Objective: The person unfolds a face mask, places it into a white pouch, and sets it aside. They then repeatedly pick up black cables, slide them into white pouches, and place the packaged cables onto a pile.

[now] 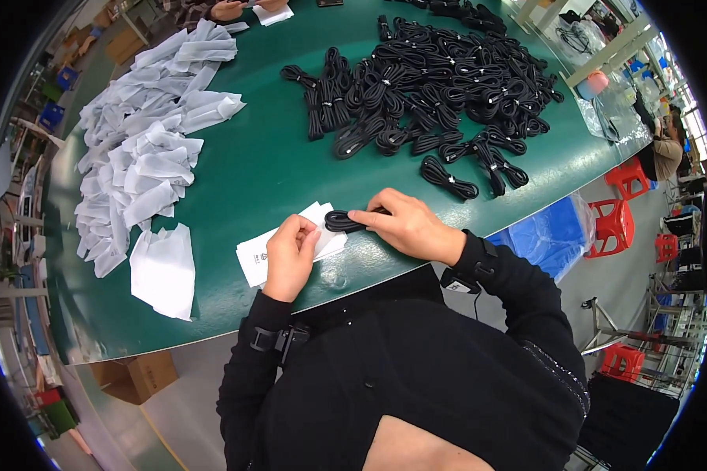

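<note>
A bundled black cable (340, 222) is in my right hand (408, 226), the thumb on top of it and one looped end jutting left toward my other hand. My left hand (289, 255) is closed in a pinch at the top white bag (319, 212) of a small pile. Flat white bags (251, 255) with small dark print lie under and beside the left hand on the green table (236, 184). The cable's loop lies over the bags; whether any of it is inside one I cannot tell.
A large heap of bundled black cables (456, 74) covers the far right of the table. Filled whitish bags (145, 157) are piled at the left. Across the table, another person's hands (228, 9) show. Red stools (611, 228) and blue sheeting (546, 235) are at the right.
</note>
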Available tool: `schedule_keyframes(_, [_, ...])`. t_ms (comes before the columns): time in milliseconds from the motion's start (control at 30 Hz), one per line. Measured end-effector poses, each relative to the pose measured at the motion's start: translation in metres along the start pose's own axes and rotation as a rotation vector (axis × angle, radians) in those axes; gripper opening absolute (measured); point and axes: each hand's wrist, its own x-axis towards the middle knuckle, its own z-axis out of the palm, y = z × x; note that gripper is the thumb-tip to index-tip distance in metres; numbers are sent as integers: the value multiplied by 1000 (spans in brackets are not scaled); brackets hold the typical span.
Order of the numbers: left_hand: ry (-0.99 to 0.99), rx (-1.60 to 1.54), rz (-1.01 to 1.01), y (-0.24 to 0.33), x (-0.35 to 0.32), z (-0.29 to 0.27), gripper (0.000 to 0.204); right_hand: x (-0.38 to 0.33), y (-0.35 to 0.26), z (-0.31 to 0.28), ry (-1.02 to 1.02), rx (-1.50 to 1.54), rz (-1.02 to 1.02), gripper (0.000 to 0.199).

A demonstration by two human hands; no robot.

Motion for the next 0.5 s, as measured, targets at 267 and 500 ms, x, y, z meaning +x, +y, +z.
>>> schedule_keyframes(267, [-30,103,201,14,1,-5,11,8,3,5,-55,-6,-131,28])
schedule_keyframes(500, [-10,345,513,35,14,-14,14,28,1,19,-197,919,963,22])
